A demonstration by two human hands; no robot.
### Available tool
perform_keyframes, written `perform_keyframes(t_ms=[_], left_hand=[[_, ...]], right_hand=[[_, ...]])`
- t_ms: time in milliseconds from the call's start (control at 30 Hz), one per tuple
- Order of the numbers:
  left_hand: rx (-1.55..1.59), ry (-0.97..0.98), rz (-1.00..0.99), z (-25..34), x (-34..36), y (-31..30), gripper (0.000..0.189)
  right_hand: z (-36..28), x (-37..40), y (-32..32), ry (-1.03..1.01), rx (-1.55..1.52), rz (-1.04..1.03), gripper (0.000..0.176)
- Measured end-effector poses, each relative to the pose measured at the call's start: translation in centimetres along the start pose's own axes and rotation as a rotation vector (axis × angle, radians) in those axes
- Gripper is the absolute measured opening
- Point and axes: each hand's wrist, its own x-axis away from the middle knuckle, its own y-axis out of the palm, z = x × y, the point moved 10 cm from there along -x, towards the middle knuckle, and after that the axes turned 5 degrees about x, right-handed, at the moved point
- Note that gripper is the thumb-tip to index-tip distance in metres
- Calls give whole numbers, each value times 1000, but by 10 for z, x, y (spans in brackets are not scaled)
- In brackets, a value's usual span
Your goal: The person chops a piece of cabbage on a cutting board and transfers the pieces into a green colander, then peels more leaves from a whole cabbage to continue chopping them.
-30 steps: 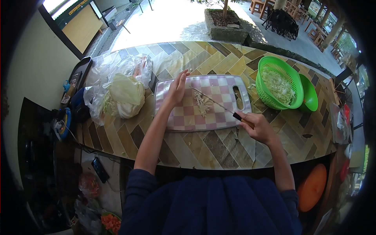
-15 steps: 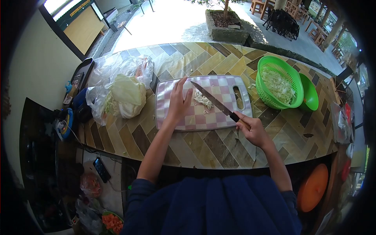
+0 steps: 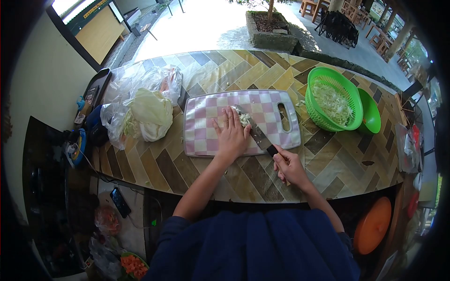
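Observation:
A pink-and-white checked cutting board (image 3: 202, 129) lies on the table. On it, a small heap of chopped pale cabbage (image 3: 245, 121) sits against the blade of a kitchen knife (image 3: 260, 138). My right hand (image 3: 290, 167) is wrapped round the knife's handle at the board's near edge, with the blade pointing away to the left. My left hand (image 3: 232, 136) lies with fingers stretched out beside the heap, near the blade's tip; its fingertips partly cover the tip area. Left of the board stands a partly peeled cabbage head (image 3: 151, 115) on a clear plastic bag (image 3: 115, 118).
A green basket (image 3: 311, 107) of shredded cabbage (image 3: 333, 104) stands right of the board, overlapping a green bowl (image 3: 371, 111). The patterned tabletop (image 3: 262, 180) has scattered scraps. Lower left are a phone (image 3: 120, 202) and orange chopped pieces (image 3: 134, 267); an orange lid (image 3: 373, 225) is lower right.
My left hand has come down and right from the board's left side, to beside the chopped cabbage. The knife in my right hand has moved nearer me, its blade now against the heap.

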Motion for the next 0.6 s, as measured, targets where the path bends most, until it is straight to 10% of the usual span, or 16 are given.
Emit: perform_keyframes(t_ms=[600], left_hand=[[12,121,66,78,-21,-52,72]], right_hand=[[-41,33,-33,47,-362,-11,45]])
